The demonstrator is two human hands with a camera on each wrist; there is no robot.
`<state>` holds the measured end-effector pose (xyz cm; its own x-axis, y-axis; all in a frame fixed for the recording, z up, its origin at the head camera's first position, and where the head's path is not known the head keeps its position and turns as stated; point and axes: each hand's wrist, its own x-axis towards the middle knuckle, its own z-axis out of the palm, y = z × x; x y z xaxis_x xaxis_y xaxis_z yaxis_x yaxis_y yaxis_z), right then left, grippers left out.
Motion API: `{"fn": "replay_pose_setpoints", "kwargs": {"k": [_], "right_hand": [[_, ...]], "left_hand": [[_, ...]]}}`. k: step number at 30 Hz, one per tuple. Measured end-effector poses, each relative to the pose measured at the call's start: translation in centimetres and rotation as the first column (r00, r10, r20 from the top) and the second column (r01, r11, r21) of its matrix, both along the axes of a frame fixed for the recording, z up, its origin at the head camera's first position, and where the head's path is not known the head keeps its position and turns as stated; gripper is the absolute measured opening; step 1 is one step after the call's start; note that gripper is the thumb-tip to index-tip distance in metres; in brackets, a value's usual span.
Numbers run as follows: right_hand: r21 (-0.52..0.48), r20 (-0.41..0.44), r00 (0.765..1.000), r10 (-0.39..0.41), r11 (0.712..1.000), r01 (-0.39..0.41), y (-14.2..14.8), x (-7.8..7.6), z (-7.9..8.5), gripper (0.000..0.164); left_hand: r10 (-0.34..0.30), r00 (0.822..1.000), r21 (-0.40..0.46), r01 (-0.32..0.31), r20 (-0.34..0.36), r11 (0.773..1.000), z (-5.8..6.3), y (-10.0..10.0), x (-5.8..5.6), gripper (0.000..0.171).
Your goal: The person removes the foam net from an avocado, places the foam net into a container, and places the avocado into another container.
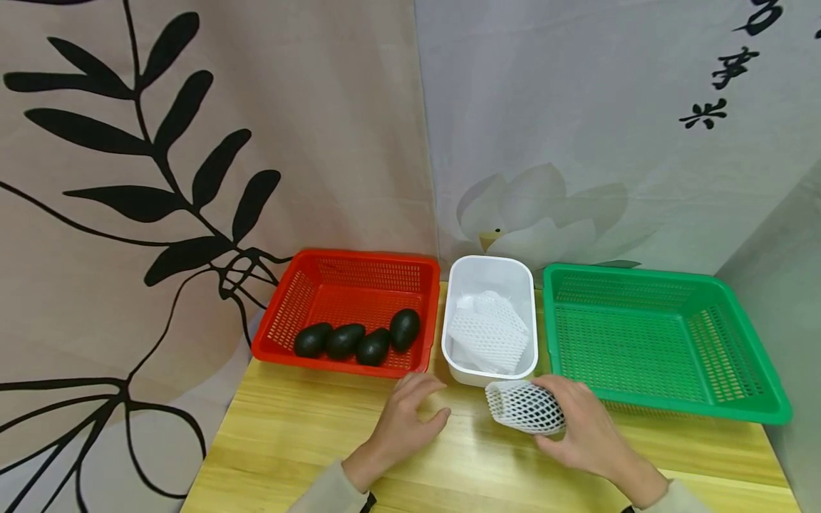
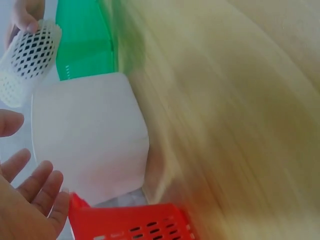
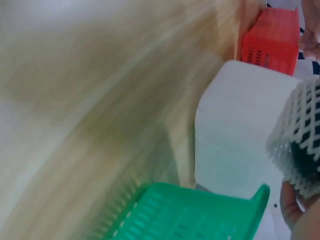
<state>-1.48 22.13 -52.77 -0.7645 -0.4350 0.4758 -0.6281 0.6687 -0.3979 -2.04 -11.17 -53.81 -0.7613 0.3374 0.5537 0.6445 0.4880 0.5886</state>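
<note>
My right hand (image 1: 586, 427) grips a white foam net sleeve (image 1: 526, 406) in front of the white tub. A dark avocado (image 3: 305, 162) sits inside the sleeve, showing through its mesh in the right wrist view. To the left, my left hand (image 1: 407, 420) is held over the table with fingers spread and nothing in them, just in front of the red basket (image 1: 346, 367). Several dark avocados (image 1: 343, 341) lie along the near side of that basket. Inside the white tub (image 1: 455, 274) are more flattened foam net sleeves (image 1: 490, 331).
At the right stands a green basket (image 1: 641, 342) with slotted walls. The three containers line the back of the wooden table (image 1: 269, 442), close against a printed curtain (image 1: 346, 128). The white tub stands between the two baskets.
</note>
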Motion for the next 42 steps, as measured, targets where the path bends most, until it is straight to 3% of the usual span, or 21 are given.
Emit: {"fn": "replay_pose_setpoints", "kwargs": {"k": [6,14,22,31,34,37,42], "right_hand": [[0.029,0.046,0.999,0.009,1.0,-0.01,-1.0,0.7,-1.1,0.084],[0.07,0.094,0.995,-0.021,0.997,0.014,-2.0,1.1,-3.4,0.084],[0.091,0.228,0.972,-0.055,0.995,0.035,-3.2,1.6,-5.0,0.083],[0.074,0.277,0.96,-0.042,0.997,0.022,-4.0,1.9,-5.9,0.088],[0.05,0.336,0.941,-0.04,0.998,0.025,-3.9,2.1,-6.0,0.09],[0.016,0.42,0.907,-0.034,0.999,0.03,-3.5,2.2,-5.9,0.092],[-0.007,0.51,0.859,-0.038,0.999,0.049,-2.3,2.2,-5.5,0.092]], "left_hand": [[-0.019,1.0,-0.017,0.019,0.023,1.0,-0.9,0.5,0.5,0.039],[-0.046,0.993,-0.017,0.048,0.108,0.999,-2.2,1.3,0.7,0.032],[-0.04,0.979,-0.062,0.053,0.202,0.997,-3.6,2.2,1.0,0.025],[-0.025,0.94,-0.095,0.061,0.34,0.994,-4.3,3.1,1.7,0.018],[-0.024,0.931,-0.101,0.065,0.365,0.993,-4.4,3.2,1.8,0.018],[-0.031,0.92,-0.076,0.066,0.391,0.995,-4.4,3.3,1.9,0.02],[-0.086,0.872,0.096,0.044,0.482,0.994,-4.0,3.7,2.0,0.025]]}}
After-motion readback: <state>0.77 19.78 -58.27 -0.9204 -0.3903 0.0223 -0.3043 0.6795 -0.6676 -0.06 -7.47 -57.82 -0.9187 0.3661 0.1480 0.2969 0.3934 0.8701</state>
